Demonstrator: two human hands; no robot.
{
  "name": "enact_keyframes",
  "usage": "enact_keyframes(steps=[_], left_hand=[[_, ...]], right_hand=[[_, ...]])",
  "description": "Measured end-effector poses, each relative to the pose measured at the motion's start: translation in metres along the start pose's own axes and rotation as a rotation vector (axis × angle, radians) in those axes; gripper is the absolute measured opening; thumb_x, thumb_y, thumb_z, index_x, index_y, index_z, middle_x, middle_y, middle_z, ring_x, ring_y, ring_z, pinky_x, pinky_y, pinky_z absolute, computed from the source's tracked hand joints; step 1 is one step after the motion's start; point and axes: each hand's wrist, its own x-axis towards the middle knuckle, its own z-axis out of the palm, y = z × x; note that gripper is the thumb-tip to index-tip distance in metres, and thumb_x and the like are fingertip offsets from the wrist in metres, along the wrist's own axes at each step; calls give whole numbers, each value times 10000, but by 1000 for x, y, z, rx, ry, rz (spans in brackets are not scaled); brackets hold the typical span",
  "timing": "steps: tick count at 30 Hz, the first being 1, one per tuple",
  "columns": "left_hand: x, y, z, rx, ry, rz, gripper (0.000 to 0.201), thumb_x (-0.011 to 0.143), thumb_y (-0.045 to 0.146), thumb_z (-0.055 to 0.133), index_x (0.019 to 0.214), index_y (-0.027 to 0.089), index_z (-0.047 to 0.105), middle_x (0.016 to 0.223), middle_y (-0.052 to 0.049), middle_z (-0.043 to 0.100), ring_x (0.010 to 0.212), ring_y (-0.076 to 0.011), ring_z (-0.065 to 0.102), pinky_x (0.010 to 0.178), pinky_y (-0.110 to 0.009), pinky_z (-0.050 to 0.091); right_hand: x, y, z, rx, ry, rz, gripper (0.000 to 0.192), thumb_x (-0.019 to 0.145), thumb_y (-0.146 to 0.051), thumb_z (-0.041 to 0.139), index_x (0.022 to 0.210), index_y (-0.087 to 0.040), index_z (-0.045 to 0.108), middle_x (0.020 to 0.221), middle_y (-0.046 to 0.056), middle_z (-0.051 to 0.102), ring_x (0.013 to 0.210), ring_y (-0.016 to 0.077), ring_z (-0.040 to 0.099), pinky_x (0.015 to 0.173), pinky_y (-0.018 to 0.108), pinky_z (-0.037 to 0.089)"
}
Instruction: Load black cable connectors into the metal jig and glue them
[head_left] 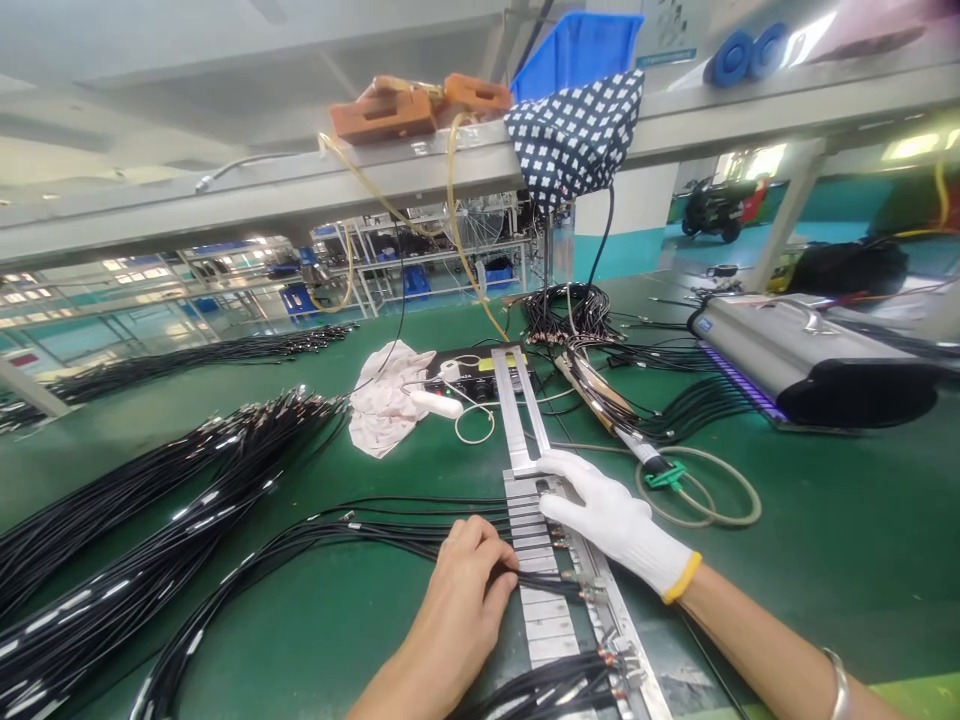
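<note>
A workshop with racks and a turquoise-banded wall lies beyond my green tabletop (840,520), where the metal jig (549,612) runs away from me. My bare left hand (465,580), at the jig's left edge, has its fingertips drawn together on a few black cables (259,560), which lie across the jig with their connector ends at its right side. My gloved right hand (611,510) rests on the right side, thumb and forefinger spread apart; I can't tell whether anything is under the fingertips. If I let the left pinch slacken, I think the weight of the cables trailing leftwards could drag their ends out of line. A sideways push from my glove might also shift the jig, and crowded cables could cross or land in the wrong slot. The thick bundle (150,570) well left of the jig could tangle with mine if the two meet. As for containers, a blue bin (581,55) sits on the shelf above the jig's far end, its contents hidden from me; to the jig's right, cables run to the purple-lit underside of a silver housing (795,340).
</note>
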Motion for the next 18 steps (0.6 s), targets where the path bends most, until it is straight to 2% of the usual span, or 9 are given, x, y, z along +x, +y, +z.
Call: enact_keyframes(steps=[3,6,10,12,15,18], left_hand=[[-4,1,-6,-55,-62,-30,148,904,51,541,876,189,589,1012,-28,616,1021,-224,545,939,-387,413],[-5,-2,-9,-111,-69,-58,127,913,89,529,890,200,587,973,-12,627,988,-209,556,904,-351,413],[-3,-9,-10,-169,-89,-47,189,835,81,613,958,220,576,1012,16,624,999,-188,548,915,-315,392],[-2,-14,-9,-141,-119,3,217,808,62,629,943,222,570,1022,18,612,1007,-188,534,907,-306,383],[-2,-16,-9,-32,-130,78,177,845,30,554,878,204,557,982,-4,606,973,-198,519,883,-315,379],[-2,-11,-15,22,-147,51,167,887,41,500,852,195,554,938,-12,616,913,-194,528,856,-309,382]], right_hand=[[1,1,-2,54,18,-32,428,849,-370,589,1257,-258,651,1429,54,585,1339,264,518,1156,451,372],[2,2,-3,95,9,-56,409,850,-373,575,1233,-257,661,1391,50,613,1325,261,530,1156,453,373],[2,5,-4,102,13,-30,413,857,-379,558,1240,-259,658,1385,44,619,1312,257,539,1155,451,373],[2,5,-4,102,11,-12,421,852,-393,565,1240,-257,655,1389,46,617,1315,262,538,1159,453,370],[1,4,-4,106,5,1,421,852,-406,557,1233,-257,657,1384,43,620,1317,266,538,1168,456,361],[2,4,-4,107,-2,-6,419,851,-400,549,1227,-256,663,1378,41,625,1318,267,540,1169,456,364]])
